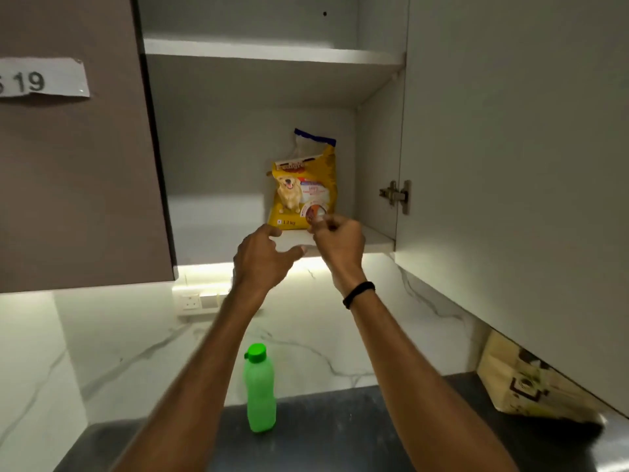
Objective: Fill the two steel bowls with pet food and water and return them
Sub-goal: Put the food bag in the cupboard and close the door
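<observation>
A yellow pet food bag with a dog picture stands upright on the lower shelf of an open wall cabinet. My left hand is raised just in front of the shelf edge, below and left of the bag, fingers apart and holding nothing. My right hand is at the bag's lower right corner with its fingers curled. Motion blur hides whether they pinch the bag. A green plastic water bottle with its cap on stands on the dark counter below. No steel bowl is in view.
The cabinet's open door hangs on the right, and its upper shelf holds nothing. A closed brown door with a paper label is at the left. A brown paper bag sits on the counter at right; a wall socket is under the cabinet.
</observation>
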